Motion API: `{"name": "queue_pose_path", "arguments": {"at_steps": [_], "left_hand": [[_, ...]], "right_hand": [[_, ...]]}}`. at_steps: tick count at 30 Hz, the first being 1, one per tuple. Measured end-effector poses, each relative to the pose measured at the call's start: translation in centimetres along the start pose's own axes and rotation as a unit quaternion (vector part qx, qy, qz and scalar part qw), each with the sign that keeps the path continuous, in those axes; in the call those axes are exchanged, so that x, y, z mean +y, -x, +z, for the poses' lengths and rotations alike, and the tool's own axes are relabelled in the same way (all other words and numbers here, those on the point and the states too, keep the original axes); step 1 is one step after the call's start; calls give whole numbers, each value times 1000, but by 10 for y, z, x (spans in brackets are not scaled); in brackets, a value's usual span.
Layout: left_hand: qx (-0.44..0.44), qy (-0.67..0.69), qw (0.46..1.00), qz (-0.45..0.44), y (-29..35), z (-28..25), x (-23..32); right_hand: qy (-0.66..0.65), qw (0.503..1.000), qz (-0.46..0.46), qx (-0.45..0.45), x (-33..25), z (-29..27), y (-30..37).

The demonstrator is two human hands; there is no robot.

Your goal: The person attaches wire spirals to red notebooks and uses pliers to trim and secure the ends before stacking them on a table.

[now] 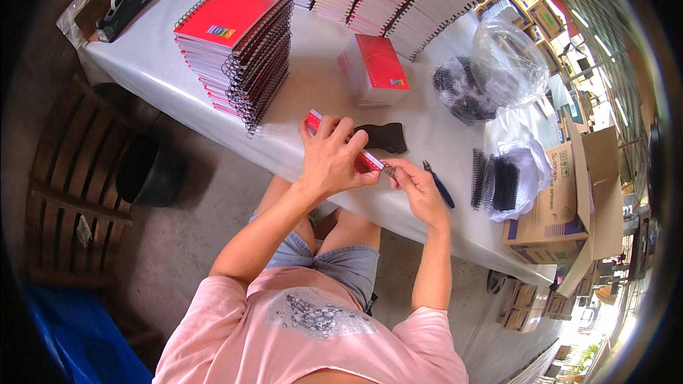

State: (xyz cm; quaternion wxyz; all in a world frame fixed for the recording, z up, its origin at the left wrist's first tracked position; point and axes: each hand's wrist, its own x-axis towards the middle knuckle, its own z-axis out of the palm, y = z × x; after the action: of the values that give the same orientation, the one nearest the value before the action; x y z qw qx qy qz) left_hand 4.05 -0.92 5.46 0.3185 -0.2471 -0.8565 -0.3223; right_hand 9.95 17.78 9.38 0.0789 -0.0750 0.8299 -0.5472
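On my feed the left hand (331, 153) has its fingers curled over a red booklet (369, 161), gripping it by the tabletop (320, 78)'s near edge. I've got the right hand (414, 186) pinching a dark coil (388, 169) at the booklet's end. Blue-handled cutters (444, 192) lie just right, near that same edge.

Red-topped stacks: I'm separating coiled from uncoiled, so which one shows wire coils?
The taller stack, at left: dark coils stick out along its edges, while the shorter stack to its right shows none.
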Motion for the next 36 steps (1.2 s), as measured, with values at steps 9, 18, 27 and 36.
{"name": "queue_pose_path", "arguments": {"at_steps": [9, 18, 27, 36], "left_hand": [[-20, -3, 1000, -3, 0, -3, -1], [-43, -29, 999, 15, 2, -8, -5], [-40, -8, 998, 43, 2, -13, -13], [-67, 23, 997, 32, -2, -17, -8]], "right_hand": [[162, 985, -63, -4, -8, 3, -2], [192, 969, -103, 120, -28, 13, 2], [126, 987, -98, 34, -13, -7, -28], [247, 946, -170, 123, 43, -14, -76]]}}
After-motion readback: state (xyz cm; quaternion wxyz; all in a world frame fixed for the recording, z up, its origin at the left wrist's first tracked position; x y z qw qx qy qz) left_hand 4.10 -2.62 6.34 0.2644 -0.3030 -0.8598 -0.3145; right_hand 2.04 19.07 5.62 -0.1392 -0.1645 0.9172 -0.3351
